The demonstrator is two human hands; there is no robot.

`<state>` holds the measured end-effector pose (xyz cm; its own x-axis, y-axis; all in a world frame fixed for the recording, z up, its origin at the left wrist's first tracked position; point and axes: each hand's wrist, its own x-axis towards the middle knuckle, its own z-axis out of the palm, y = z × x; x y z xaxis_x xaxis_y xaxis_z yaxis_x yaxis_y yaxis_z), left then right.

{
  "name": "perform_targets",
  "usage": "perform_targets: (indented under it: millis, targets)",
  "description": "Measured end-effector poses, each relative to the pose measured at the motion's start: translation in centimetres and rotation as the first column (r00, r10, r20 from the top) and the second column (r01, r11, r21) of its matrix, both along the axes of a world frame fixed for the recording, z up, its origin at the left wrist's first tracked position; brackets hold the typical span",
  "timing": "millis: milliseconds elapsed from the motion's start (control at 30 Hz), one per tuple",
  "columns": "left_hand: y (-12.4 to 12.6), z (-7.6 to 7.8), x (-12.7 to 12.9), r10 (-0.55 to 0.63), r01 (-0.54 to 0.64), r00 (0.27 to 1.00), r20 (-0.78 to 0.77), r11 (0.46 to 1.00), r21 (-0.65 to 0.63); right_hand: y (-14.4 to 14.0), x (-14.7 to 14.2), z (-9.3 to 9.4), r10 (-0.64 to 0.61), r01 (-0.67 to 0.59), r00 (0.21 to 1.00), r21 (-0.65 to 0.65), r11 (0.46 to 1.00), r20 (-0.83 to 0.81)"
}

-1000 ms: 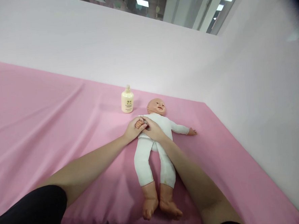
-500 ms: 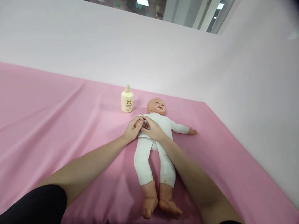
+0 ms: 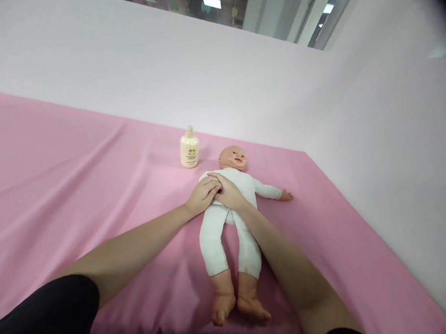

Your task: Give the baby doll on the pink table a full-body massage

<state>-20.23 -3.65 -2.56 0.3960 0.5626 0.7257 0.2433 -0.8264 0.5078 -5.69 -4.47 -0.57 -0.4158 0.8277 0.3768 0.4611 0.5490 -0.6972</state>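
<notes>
On its back lies a baby doll point(image 3: 242, 183) in a white top and white leggings, head toward the wall and bare feet toward me. One doll arm stretches out to the right. Over the left side of its torso, my left hand point(image 3: 205, 192) and my right hand point(image 3: 227, 191) meet with fingers curled and overlapping. Both are closed around the doll's other hand, which is hidden under them now. My right forearm passes over the doll's leg.
A cream pump bottle point(image 3: 189, 150) with a dark printed label stands upright just left of the doll's head. Pink sheeting point(image 3: 115, 194) with soft folds covers the surface. White walls point(image 3: 202, 77) rise behind and on the right, with a window point(image 3: 270, 10) at the top.
My left fingers have rolled over toward the right hand, covering the doll's hand that showed between them before. The doll's body and the bottle have stayed put.
</notes>
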Motion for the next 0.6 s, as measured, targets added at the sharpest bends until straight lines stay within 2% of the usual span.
perform_targets:
  millis: [133, 300, 600]
  targets:
    - [0.1, -0.1, 0.1, 0.019, -0.017, 1.0, 0.017, 0.996, -0.091, 0.2, -0.1, -0.2, -0.01, 0.01, 1.0, 0.009, 1.0, -0.012]
    - [0.1, 0.0, 0.2, 0.089, -0.05, 0.984, 0.152, 0.969, -0.24, 0.4, -0.2, -0.3, -0.032, 0.032, 0.999, 0.031, 0.999, -0.019]
    - [1.3, -0.9, -0.2, 0.123, -0.008, 0.951, 0.285, 0.928, -0.372, 0.5, -0.3, -0.4, -0.09, 0.09, 0.996, -0.007, 0.996, 0.019]
